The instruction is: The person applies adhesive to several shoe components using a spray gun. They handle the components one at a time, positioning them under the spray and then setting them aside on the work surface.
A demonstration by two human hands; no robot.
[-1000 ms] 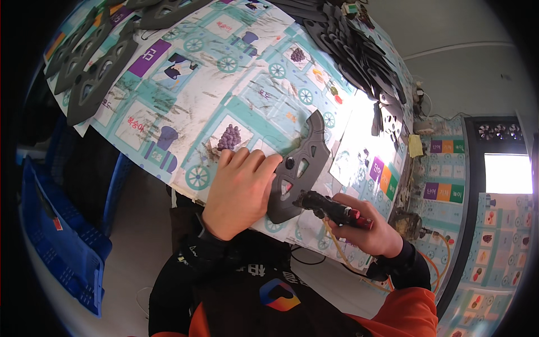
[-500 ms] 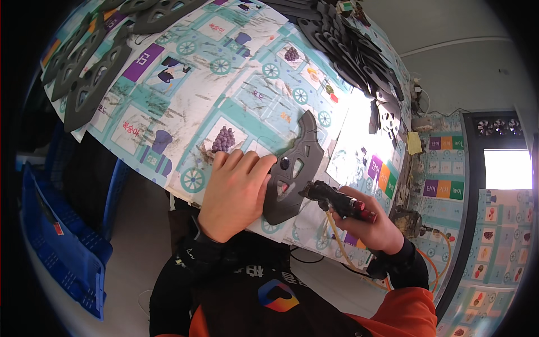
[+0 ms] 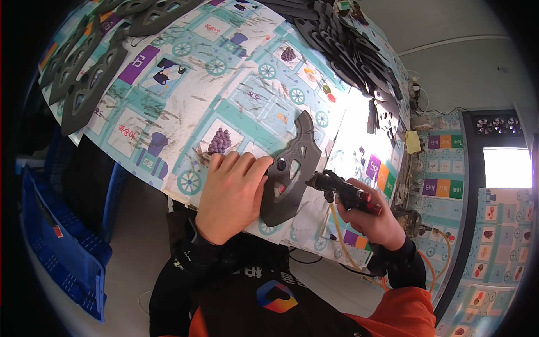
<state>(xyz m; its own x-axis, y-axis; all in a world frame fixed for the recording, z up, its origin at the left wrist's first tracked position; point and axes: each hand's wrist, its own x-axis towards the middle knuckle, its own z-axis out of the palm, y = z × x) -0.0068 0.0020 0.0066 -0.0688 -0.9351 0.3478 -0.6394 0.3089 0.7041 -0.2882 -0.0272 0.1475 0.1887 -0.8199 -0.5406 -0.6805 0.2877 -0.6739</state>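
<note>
At the near edge of the counter [image 3: 177, 197], left of centre, the left hand [image 3: 233, 194] lies palm down with fingers partly bent, forefinger and thumb against the left edge of a dark grey slotted plate [image 3: 300, 182]; whether it pinches that edge or only steadies it, I cannot tell. To the right, the right hand [image 3: 376, 222] is wrapped around a black-and-red hand tool [image 3: 345, 190], its tip pointing left, just beside the plate and apart from it; a yellow hose [image 3: 342, 241] hangs below. Similar grey pieces lie far left [image 3: 81, 112] and in a heap [image 3: 348, 53] far right. Smudged paper sheets [image 3: 219, 84] on the counter carry white characters on purple blocks and red characters in pale panels; the near dark apron [image 3: 241, 306] bears white characters and a multicoloured emblem [image 3: 277, 295].
</note>
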